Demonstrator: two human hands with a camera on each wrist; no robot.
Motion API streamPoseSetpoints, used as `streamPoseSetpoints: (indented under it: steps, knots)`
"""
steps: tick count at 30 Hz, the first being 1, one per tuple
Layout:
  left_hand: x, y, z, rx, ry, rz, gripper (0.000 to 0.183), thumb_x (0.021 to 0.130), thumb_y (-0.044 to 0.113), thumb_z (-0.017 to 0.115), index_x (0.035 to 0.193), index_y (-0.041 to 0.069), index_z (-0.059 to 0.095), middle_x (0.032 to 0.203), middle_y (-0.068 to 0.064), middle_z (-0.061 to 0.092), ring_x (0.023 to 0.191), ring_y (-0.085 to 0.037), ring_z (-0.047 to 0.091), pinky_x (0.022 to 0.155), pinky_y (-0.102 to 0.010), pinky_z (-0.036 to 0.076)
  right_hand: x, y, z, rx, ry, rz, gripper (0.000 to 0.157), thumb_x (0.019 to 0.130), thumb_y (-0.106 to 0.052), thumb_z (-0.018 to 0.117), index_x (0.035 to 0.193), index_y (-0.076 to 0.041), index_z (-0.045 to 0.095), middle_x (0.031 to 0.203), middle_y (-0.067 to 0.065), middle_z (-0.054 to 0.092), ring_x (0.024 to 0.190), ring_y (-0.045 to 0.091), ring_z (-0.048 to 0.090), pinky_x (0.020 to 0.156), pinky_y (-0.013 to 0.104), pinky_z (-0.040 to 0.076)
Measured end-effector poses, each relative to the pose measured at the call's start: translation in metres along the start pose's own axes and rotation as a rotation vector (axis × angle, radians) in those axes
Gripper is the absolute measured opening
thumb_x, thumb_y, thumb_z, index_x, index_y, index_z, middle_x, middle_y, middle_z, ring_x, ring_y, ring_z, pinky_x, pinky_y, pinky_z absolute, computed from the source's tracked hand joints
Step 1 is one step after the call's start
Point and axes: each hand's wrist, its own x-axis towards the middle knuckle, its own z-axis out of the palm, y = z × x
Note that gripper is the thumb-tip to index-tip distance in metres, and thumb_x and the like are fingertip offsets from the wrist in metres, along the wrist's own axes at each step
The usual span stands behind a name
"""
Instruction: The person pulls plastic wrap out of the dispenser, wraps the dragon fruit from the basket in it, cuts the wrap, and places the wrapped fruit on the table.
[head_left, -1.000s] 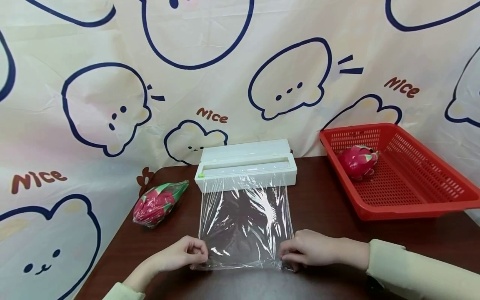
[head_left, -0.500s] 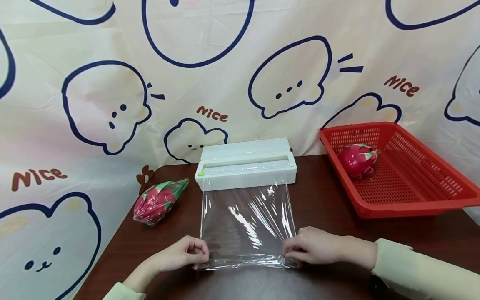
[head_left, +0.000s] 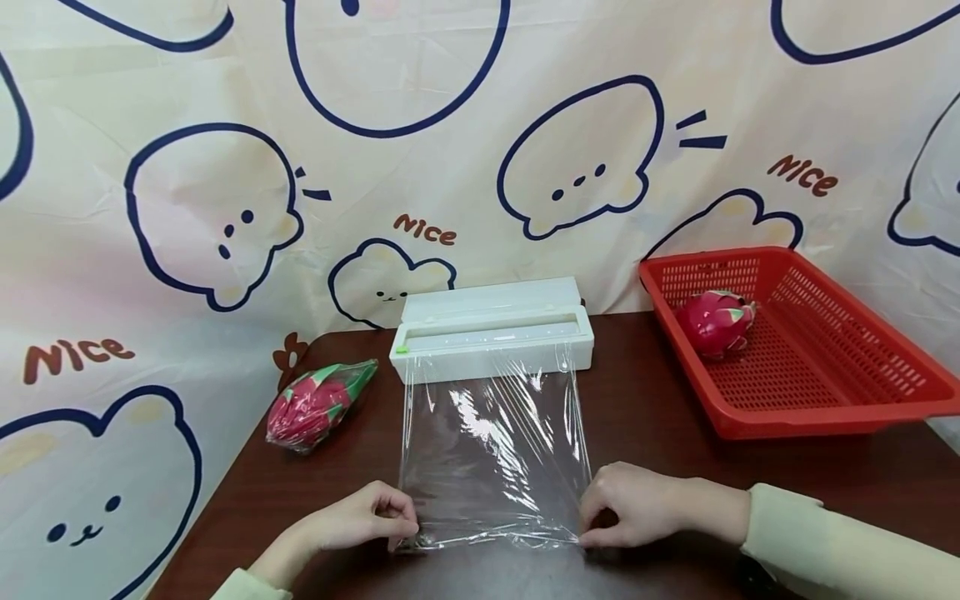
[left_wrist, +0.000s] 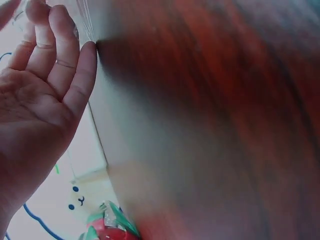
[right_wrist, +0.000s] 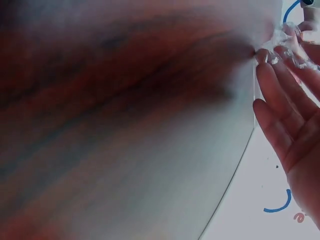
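Observation:
A sheet of clear plastic wrap (head_left: 491, 458) runs from the white dispenser box (head_left: 491, 358) at the back of the table toward the front. Its near left corner is pinched by my left hand (head_left: 360, 518) between thumb and fingers. At the near right corner my right hand (head_left: 637, 507) pinches the film the same way. The sheet lies stretched between both hands, with bright reflections and fine creases. In the left wrist view the left hand (left_wrist: 45, 85) shows its palm, fingers at the film's edge. The right wrist view shows the right hand (right_wrist: 295, 105) with crumpled film at its fingertips.
Left of the box lies a dragon fruit (head_left: 311, 408) wrapped in clear film. At the right stands a red perforated basket (head_left: 825, 417) with another dragon fruit (head_left: 716, 323) inside. A cartoon-printed cloth (head_left: 465, 167) hangs behind the dark wooden table (head_left: 630, 400).
My right hand has shifted slightly right and toward the front, pulling the film's near edge flatter and tauter. My left hand has lowered a little. The box, basket and fruits stay in place.

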Motion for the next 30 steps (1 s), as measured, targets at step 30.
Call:
streamPoseSetpoints:
  steps: [30]
  knots:
    - [0.014,0.027,-0.024,0.140,0.085,0.028,0.017,0.090,0.012,0.054,0.101,0.000,0.061,0.089,-0.019,0.062,0.073,-0.033,0.058,0.066,-0.038,0.049,-0.003,0.004,-0.038,0.139,-0.013,0.197,0.021,0.088,-0.036,0.056,0.097,-0.022,0.070,0.089,-0.025,0.061,0.073,-0.012,0.051,0.068,0.015,0.043]
